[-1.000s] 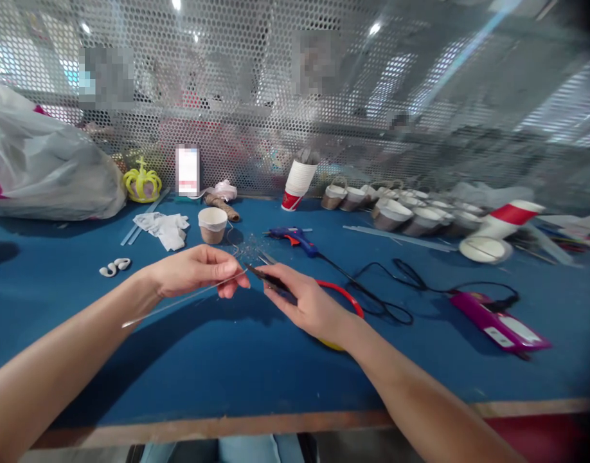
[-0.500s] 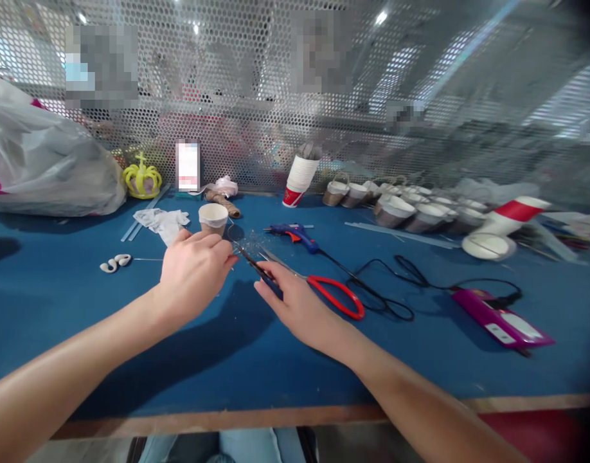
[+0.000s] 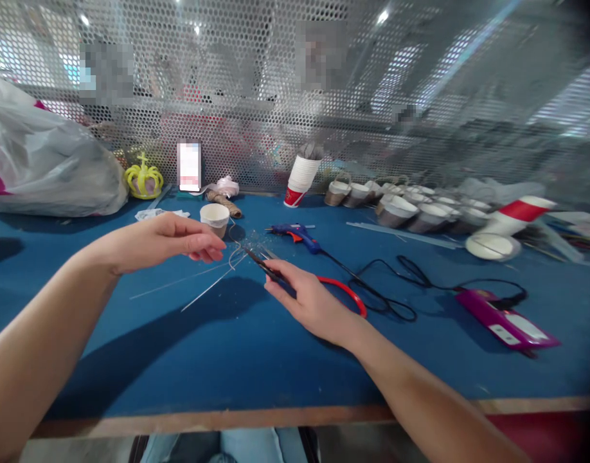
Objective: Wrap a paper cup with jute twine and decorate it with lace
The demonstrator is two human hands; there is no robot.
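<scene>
My left hand (image 3: 182, 241) hovers over the table's left middle. Its fingers are curled, with the thumb against them; whether something small sits between them is hidden. Dark, narrow-jawed pliers (image 3: 263, 265) are in my right hand (image 3: 309, 299), jaws pointing up and left. Between the hands, thin pale wires (image 3: 205, 294) and a curled grey wire (image 3: 234, 256) lie on the blue table. A small cup wrapped in brown and white (image 3: 214, 220) stands just behind my left fingers. Scissors with red handles (image 3: 350, 292) lie partly under my right hand.
Beyond my hands is a blue glue gun (image 3: 297, 236), its cord near a purple power strip (image 3: 507, 321). Stacked paper cups (image 3: 302, 180), several wrapped cups (image 3: 396, 209), a yellow crown-shaped piece (image 3: 143, 177), a phone (image 3: 189, 166) and a plastic bag (image 3: 54, 154) line the perforated screen.
My left hand has drawn back from the cup, lifting and turning sideways. My right hand with the pliers has shifted slightly right. Thin wires now show between the hands; the white looped piece is hidden.
</scene>
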